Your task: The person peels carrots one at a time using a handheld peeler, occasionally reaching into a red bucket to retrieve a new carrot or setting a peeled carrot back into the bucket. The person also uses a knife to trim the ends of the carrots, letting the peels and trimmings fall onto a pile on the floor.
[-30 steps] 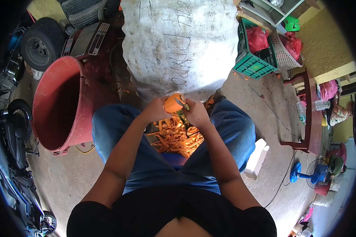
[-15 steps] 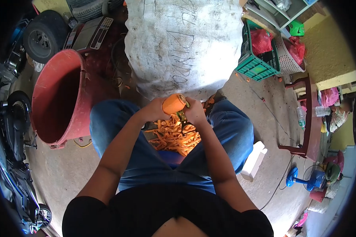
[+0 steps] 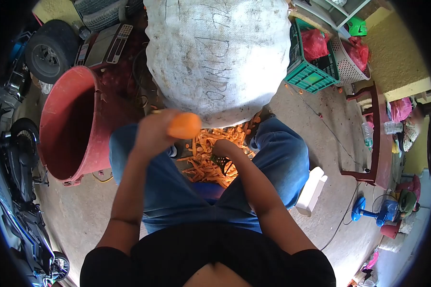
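An orange, peeled-looking vegetable (image 3: 185, 126) is gripped in my left hand (image 3: 154, 131), raised over my left knee and slightly blurred. My right hand (image 3: 227, 150) is lower, between my knees, closed on a dark green patterned peeler (image 3: 221, 163). Beneath it, a heap of orange peelings (image 3: 203, 170) spreads over the ground between my legs. A big white sack with handwriting (image 3: 218, 62) stands just beyond the peelings.
A large red tub (image 3: 69, 124) lies tilted at the left, near a motorcycle (image 3: 21, 167) and a wheel (image 3: 48, 52). On the right are a green crate (image 3: 311, 76), a white basket (image 3: 347, 67), a wooden bench (image 3: 380, 138) and a white box (image 3: 311, 191).
My left hand has moved left, away from my right hand, carrying the orange vegetable. My right hand has dropped lower, over the peelings. The view has shifted slightly.
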A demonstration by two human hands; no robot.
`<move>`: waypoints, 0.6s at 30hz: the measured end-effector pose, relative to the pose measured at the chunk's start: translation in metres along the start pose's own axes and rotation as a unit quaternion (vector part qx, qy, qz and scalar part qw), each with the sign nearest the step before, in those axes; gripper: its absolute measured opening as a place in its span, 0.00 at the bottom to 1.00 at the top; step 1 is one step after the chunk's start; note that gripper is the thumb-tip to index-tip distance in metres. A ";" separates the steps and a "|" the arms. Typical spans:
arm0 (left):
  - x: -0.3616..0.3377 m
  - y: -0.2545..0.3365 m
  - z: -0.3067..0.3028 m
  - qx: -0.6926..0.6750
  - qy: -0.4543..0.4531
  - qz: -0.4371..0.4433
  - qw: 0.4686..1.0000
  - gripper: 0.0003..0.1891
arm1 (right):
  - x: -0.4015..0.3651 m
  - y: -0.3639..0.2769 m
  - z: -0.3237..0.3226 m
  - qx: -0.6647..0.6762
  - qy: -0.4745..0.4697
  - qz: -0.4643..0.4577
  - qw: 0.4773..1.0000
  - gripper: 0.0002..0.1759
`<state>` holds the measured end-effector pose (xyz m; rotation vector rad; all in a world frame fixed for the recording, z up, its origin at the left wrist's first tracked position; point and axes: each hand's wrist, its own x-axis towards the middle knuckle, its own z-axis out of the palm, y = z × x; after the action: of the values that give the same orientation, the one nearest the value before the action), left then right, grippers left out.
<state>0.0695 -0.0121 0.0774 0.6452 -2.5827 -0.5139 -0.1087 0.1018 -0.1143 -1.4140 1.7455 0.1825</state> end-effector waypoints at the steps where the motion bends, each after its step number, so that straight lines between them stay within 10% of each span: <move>1: -0.007 -0.012 -0.016 0.040 0.038 -0.032 0.998 0.22 | -0.004 -0.001 -0.006 0.000 0.002 0.000 1.000 0.17; 8: -0.076 -0.112 -0.138 0.281 0.092 -0.418 0.859 0.18 | -0.012 -0.004 -0.023 0.054 0.104 0.050 0.992 0.19; 13: -0.174 -0.267 -0.116 0.270 -0.183 -0.359 0.875 0.17 | -0.014 -0.006 -0.029 0.094 0.160 0.032 0.982 0.21; 18: -0.187 -0.261 -0.102 0.132 -0.350 -0.359 0.855 0.16 | -0.010 -0.010 -0.024 0.092 0.081 0.047 0.991 0.19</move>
<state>0.3608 -0.1567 -0.0107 1.8541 -3.0333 -0.7218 -0.1126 0.0913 -0.0889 -1.2441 1.9107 -0.0441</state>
